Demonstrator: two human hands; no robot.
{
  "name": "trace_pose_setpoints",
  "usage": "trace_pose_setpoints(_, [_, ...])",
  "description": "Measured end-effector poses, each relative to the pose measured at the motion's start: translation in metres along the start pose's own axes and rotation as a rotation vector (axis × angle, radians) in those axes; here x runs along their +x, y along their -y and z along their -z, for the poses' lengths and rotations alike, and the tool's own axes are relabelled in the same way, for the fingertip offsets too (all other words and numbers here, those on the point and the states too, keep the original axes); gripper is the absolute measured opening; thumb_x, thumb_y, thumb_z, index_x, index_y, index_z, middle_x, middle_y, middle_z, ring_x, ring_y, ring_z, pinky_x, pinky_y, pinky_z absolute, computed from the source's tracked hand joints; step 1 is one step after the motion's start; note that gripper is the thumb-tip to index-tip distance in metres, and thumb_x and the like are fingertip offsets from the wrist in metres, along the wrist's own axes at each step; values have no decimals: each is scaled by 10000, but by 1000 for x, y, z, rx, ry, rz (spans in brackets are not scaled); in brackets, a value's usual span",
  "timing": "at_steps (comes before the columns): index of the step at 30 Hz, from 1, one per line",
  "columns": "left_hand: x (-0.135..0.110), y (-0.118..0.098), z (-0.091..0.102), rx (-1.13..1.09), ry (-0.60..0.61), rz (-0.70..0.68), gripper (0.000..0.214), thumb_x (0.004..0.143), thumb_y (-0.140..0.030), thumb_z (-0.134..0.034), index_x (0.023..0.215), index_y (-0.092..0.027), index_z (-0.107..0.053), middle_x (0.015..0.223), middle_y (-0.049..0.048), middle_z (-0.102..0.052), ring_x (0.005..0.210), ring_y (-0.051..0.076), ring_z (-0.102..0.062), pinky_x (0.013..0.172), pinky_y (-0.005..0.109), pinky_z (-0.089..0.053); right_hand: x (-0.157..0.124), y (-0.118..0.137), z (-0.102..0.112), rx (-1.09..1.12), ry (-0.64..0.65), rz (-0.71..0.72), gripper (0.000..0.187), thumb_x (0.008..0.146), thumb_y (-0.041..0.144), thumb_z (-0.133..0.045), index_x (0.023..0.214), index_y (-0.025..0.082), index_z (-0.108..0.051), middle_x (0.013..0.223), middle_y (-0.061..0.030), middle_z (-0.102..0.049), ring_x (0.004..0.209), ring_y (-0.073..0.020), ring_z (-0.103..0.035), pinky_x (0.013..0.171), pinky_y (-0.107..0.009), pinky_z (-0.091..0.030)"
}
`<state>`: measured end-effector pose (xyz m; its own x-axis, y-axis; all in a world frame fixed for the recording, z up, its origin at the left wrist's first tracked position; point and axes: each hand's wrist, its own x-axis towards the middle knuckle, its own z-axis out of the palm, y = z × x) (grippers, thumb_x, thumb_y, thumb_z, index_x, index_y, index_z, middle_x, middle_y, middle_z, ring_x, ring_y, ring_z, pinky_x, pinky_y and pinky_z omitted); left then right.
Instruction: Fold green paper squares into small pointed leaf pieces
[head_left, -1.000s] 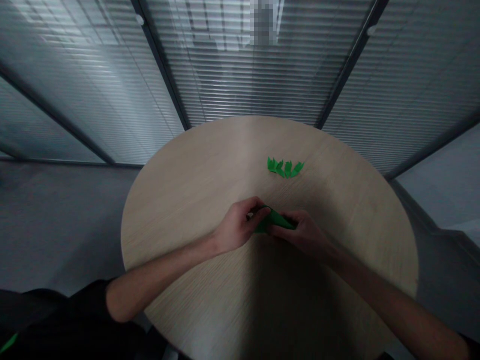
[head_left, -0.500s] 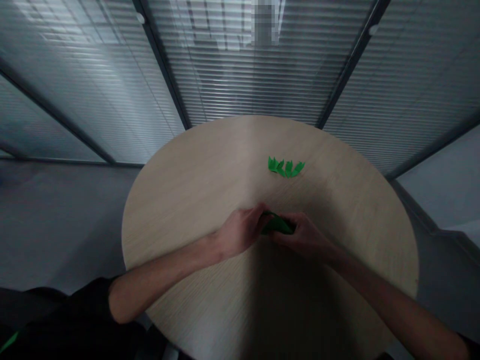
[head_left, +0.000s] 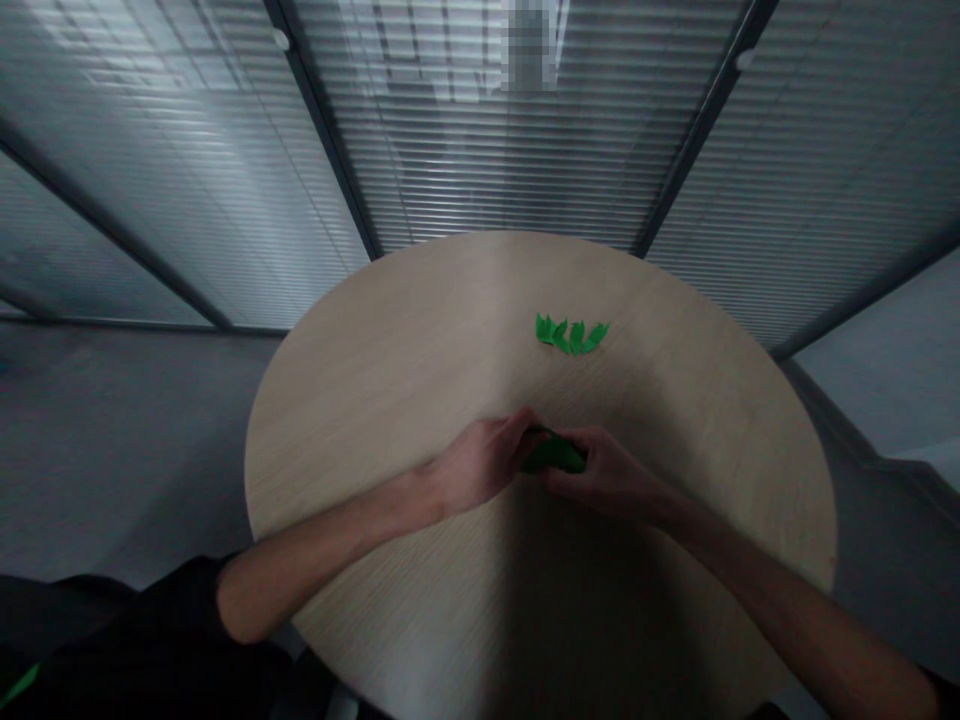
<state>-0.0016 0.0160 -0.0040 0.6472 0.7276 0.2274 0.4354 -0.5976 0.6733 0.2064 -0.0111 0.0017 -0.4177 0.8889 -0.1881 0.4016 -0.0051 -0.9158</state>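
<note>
The left hand (head_left: 480, 465) and right hand (head_left: 607, 475) are closed, gripping a folded green piece (head_left: 555, 457) between them near the frame's centre, above a round wooden table (head_left: 390, 400). A row of small green leaf shapes (head_left: 571, 336) already lies farther up the tabletop, just right of centre.

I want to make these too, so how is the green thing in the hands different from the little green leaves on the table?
The green piece is held between the left hand and right hand, while the leaf-shaped pieces lie on the round wooden table. The green piece looks bigger than any one leaf-shaped piece. The green piece sits in shadow; the leaf-shaped pieces are brighter, in a row. Both are green.
</note>
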Motion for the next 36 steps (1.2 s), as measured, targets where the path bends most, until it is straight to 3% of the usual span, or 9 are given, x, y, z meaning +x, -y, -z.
trace_pose_setpoints(9, [0, 3, 4, -34, 15, -35, 255, 1090, -320, -402, 1018, -146, -575, 730, 34, -669, 574, 135, -592, 516, 241, -415, -1, 1, 6, 8, 59, -49, 131, 753, 292, -654, 785, 166, -637, 669, 31, -484, 578, -88, -393, 503, -219, -277])
trace_pose_setpoints(18, [0, 4, 6, -45, 26, -16, 220, 1077, -297, -415, 1003, -159, -568, 733, 23, -656, 589, 140, -594, 535, 244, -416, 0, -4, 14, 56, 125, -122, 184, 762, 317, -671, 854, 158, -673, 650, 36, -531, 521, -82, -457, 452, -196, -331])
trace_pose_setpoints(24, [2, 8, 16, -25, -35, -40, 176, 1076, -270, -423, 1033, -163, -557, 753, 21, -649, 622, 145, -608, 573, 254, -444, -1, -4, 26, 99, 43, -226, 258, 725, 401, -707, 810, 162, -659, 651, 13, -609, 517, -101, -551, 459, -207, -440])
trace_pose_setpoints(36, [2, 9, 23, 9, -96, -34, 155, 1072, -249, -419, 994, -181, -535, 685, -19, -578, 583, 130, -558, 562, 254, -416, -3, -11, 52, 180, -4, -260, 256, 657, 367, -794, 753, 186, -641, 611, 35, -590, 513, -102, -539, 473, -229, -444])
